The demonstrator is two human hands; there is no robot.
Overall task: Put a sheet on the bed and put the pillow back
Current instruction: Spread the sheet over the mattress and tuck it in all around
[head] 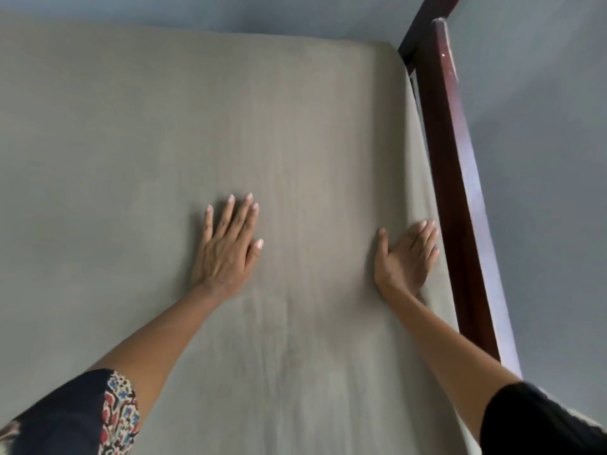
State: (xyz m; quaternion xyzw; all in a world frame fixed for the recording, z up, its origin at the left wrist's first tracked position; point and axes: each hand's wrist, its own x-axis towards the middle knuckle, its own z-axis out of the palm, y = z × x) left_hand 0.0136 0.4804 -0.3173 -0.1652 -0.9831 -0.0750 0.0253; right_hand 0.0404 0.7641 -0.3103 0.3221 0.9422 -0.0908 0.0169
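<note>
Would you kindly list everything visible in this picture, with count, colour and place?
sheet: one, grey-beige, spread flat over the bed, filling most of the view
bed frame: one, dark reddish-brown wood, along the sheet's right edge
background: grey-blue, above and right of the bed; wall or floor unclear
pillow: none in view
left hand: one, flat on the sheet, mid-bed
right hand: one, flat on the sheet's right edge, beside the frame
</note>
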